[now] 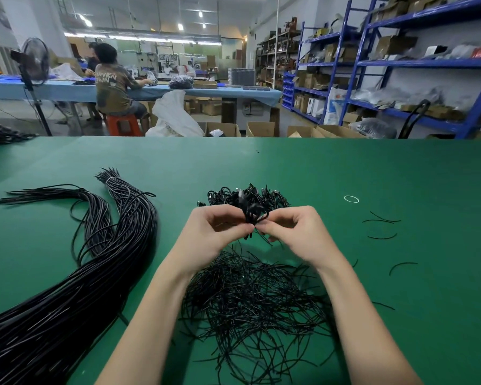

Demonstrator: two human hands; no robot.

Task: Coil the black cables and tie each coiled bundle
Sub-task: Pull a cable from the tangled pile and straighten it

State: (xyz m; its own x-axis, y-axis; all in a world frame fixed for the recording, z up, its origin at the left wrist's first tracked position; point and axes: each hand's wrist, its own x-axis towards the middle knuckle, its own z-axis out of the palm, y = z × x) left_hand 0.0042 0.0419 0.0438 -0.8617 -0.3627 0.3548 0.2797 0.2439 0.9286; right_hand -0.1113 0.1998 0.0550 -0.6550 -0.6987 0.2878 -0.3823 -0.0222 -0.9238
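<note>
Loose ties lie below both hands pinching a coiled cable.

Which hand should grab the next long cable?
Probably the left hand: the long cables lie on its side, while the right hand pinches the coiled bundle too and sits farther away.

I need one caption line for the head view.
Both hands pinch a small coiled cable above a pile of black ties.

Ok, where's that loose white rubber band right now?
In the head view the rubber band lies flat on the green table, up and right of the right hand, just beyond a few stray ties.
</note>
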